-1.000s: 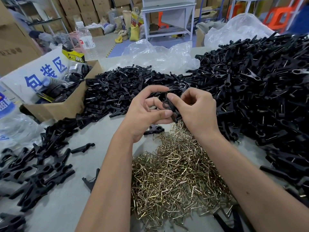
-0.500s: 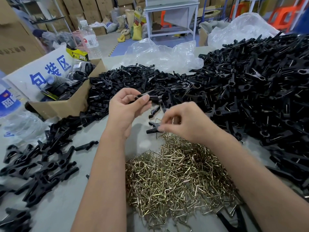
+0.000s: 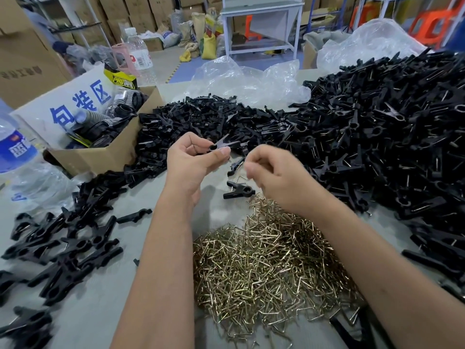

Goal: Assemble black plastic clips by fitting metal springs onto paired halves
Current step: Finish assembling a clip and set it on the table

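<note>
A: Clip halves [image 3: 224, 145], two of them paired, sit pinched between the thumb and fingers of our left hand [image 3: 195, 159], just above the middle of the frame. We hold them up off the table [image 3: 83, 321], probably so the ends that take the spring stay reachable.

B: And our right hand [image 3: 274, 180]?

A: Just to the right of the left, fingers curled in, blurred. It may pinch a spring; we cannot tell. It hovers above the top edge of the spring pile [image 3: 269, 263], likely the nearest place to draw one from.

B: How do the halves look?

A: Black, matte, thin. They splay into a V toward the right, with a round eye near the thumb. No metal shows on them, so we judge the spring not yet fitted.

B: What lies around?

A: One clip [image 3: 237, 191] lies on the table between our hands and the springs, which are brassy bent wires at lower centre. Loose halves [image 3: 201, 117] heap at centre top. A far bigger black heap [image 3: 392, 137] with wire glinting in it fills the right, seemingly finished clips. More black pieces [image 3: 63, 243] lie at lower left. A cardboard box [image 3: 110, 149] stands at upper left.
</note>
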`<action>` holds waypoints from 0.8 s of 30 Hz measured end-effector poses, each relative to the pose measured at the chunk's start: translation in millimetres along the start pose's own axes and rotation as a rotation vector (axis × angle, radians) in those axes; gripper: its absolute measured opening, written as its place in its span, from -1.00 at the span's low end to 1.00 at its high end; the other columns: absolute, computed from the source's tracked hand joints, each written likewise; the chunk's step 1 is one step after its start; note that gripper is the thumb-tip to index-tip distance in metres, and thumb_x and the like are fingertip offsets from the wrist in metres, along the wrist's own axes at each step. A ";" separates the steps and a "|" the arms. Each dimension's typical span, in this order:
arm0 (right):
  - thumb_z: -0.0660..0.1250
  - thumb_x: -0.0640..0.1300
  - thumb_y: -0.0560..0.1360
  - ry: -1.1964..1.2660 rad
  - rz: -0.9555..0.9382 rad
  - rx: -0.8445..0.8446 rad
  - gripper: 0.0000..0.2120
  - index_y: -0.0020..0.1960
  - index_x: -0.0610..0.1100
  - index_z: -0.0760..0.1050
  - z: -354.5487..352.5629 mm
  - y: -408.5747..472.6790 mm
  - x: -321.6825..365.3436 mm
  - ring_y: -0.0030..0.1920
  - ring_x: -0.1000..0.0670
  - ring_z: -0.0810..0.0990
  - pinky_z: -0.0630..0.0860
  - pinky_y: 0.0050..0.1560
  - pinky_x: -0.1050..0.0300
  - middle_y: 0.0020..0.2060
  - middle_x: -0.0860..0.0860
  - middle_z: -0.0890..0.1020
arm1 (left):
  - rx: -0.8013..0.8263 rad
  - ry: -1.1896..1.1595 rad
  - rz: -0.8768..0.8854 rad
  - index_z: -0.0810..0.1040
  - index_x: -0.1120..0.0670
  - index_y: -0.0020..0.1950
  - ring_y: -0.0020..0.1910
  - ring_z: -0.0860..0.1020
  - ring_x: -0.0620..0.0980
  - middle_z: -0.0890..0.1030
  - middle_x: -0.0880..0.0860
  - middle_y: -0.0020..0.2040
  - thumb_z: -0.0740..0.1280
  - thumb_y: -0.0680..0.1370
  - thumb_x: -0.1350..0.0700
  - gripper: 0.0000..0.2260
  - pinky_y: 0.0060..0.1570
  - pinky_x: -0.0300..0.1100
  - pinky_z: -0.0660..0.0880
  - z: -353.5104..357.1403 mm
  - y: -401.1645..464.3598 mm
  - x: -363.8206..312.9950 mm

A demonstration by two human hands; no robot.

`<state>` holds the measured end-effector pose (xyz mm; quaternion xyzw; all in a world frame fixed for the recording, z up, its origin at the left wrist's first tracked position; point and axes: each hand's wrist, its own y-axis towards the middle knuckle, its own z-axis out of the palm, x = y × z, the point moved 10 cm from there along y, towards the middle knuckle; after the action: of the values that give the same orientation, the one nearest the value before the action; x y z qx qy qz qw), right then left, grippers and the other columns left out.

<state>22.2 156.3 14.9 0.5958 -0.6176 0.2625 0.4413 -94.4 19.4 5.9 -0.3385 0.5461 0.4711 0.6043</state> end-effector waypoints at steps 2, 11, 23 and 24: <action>0.31 -0.23 0.67 0.279 0.073 -0.143 -0.94 0.01 -0.17 0.52 -19.0 -0.4 -11.8 -0.39 0.07 0.46 0.40 -0.43 0.24 -0.34 0.01 0.59 | 0.013 0.001 0.011 0.51 0.13 -0.17 -0.25 0.69 0.09 0.56 0.16 -0.26 0.56 0.38 0.42 -0.71 -0.14 -0.13 0.63 0.8 0.1 -1.5; 0.38 -0.38 0.59 0.711 0.262 -0.363 -0.84 -0.03 -0.24 0.72 -35.2 -4.0 -47.5 -0.30 0.02 0.64 0.58 -0.27 0.25 -0.31 -0.08 0.68 | 0.174 0.154 0.063 0.76 0.02 -0.06 -0.03 0.57 0.17 0.57 0.28 -0.07 0.63 0.33 0.35 -0.70 0.18 0.14 0.63 23.8 -1.0 0.0; 0.47 -0.37 0.53 0.727 0.222 -0.547 -0.88 0.01 -0.20 0.68 -46.4 -13.5 -38.5 -0.37 0.04 0.63 0.56 -0.35 0.27 -0.32 -0.05 0.67 | 0.327 0.104 0.131 0.76 0.01 -0.10 -0.02 0.73 0.13 0.76 0.14 -0.05 0.59 0.30 0.33 -0.72 0.11 0.14 0.64 48.2 -12.3 -8.1; 0.46 -0.38 0.53 0.756 0.228 -0.543 -0.88 0.00 -0.21 0.69 -45.1 -13.4 -39.0 -0.34 0.02 0.66 0.60 -0.30 0.24 -0.33 -0.06 0.68 | 0.323 0.097 0.135 0.76 0.01 -0.11 -0.02 0.74 0.12 0.76 0.14 -0.05 0.59 0.30 0.35 -0.71 0.08 0.10 0.65 47.2 -11.9 -8.5</action>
<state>41.8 212.3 0.1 0.2503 -0.5215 0.3365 0.7431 -66.7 57.4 21.3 -0.2218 0.6648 0.3997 0.5908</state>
